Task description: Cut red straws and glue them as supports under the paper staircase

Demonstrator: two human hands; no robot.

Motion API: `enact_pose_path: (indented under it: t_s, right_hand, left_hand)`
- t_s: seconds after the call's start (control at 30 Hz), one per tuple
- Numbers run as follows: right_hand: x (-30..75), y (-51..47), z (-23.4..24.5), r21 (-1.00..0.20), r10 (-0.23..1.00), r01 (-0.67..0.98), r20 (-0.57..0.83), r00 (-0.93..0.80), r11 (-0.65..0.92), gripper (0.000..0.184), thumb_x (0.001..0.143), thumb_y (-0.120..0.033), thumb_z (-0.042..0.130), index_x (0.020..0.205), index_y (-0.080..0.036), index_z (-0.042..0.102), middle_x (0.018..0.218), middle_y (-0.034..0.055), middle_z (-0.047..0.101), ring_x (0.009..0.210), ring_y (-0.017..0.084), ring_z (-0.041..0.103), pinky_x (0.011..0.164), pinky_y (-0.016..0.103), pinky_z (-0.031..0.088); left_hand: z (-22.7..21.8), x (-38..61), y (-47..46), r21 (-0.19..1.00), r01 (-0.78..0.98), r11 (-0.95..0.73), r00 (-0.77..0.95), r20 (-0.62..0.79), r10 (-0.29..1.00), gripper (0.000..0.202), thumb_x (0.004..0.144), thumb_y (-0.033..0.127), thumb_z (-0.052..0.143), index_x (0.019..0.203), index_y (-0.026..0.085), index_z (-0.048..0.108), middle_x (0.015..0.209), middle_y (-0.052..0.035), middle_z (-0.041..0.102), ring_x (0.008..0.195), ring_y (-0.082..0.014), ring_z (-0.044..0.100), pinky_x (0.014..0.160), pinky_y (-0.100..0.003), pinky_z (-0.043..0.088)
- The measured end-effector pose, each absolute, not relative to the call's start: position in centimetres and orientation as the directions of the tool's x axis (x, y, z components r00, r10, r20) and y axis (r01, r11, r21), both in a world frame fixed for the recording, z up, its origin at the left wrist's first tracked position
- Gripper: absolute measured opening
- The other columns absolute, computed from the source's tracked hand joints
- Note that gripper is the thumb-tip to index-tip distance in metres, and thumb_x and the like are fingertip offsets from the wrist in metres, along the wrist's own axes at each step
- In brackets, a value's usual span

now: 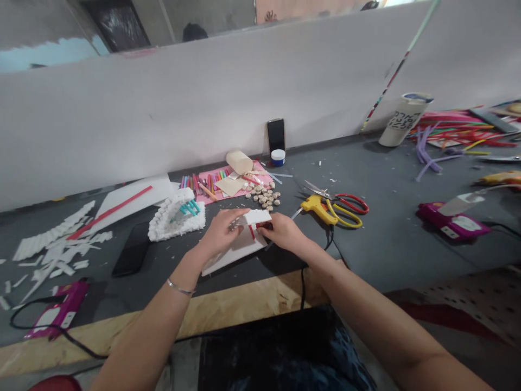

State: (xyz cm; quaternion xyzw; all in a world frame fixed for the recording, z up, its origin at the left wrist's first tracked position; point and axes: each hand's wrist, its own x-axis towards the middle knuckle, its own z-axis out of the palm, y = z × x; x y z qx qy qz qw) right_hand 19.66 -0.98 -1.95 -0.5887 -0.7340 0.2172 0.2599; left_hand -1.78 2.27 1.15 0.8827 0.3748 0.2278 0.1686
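Note:
A small white foam piece (pixel 258 217) stands between my two hands, over a flat white board (pixel 232 258) near the table's front edge. My left hand (pixel 220 231) is closed on the foam piece's left side, thumb and fingers bent around it. From the right, my right hand (pixel 284 232) pinches the same piece, its fingertips partly hidden. A thin red strip (pixel 251 232) shows beneath the foam, between the hands. Just left of them sits a white foam model (pixel 166 222) with teal sticks on it. Small round wooden discs (pixel 264 196) lie behind my hands.
A yellow glue gun (pixel 319 209) and scissors (pixel 352 203) lie to the right, with a black cord running off the front edge. Foam scraps (pixel 61 252), a dark phone (pixel 131 250) and a purple power strip (pixel 59 309) are left. Another purple power strip (pixel 451 222) lies right.

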Motion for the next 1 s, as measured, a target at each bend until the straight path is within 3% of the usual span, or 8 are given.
enact_pose_path:
  t_s: [0.3, 1.0]
  right_hand:
    - [19.4, -1.2, -3.0, -0.585, 0.975, 0.78, 0.132, -0.178, 0.221, 0.012, 0.083, -0.026, 0.061, 0.086, -0.017, 0.069, 0.086, 0.0074, 0.071, 0.08, 0.019, 0.064, 0.065, 0.024, 0.039]
    - [19.6, -1.4, -4.2, -0.509, 0.96, 0.815, 0.173, -0.218, 0.277, 0.015, 0.083, -0.029, 0.062, 0.086, -0.016, 0.07, 0.082, 0.0074, 0.07, 0.076, 0.019, 0.06, 0.066, 0.026, 0.038]
  left_hand:
    - [-0.9, -2.1, 2.4, 0.415, 0.579, -0.702, 0.627, 0.324, 0.708, 0.045, 0.085, 0.02, 0.05, 0.129, 0.025, 0.056, 0.132, -0.004, 0.062, 0.119, -0.0225, 0.053, 0.102, -0.039, 0.039]
    - [-1.5, -1.8, 1.8, 0.403, 0.625, -0.669, 0.606, 0.289, 0.741, 0.05, 0.085, 0.015, 0.048, 0.133, 0.03, 0.052, 0.136, -0.001, 0.059, 0.124, -0.0224, 0.05, 0.104, -0.043, 0.036]
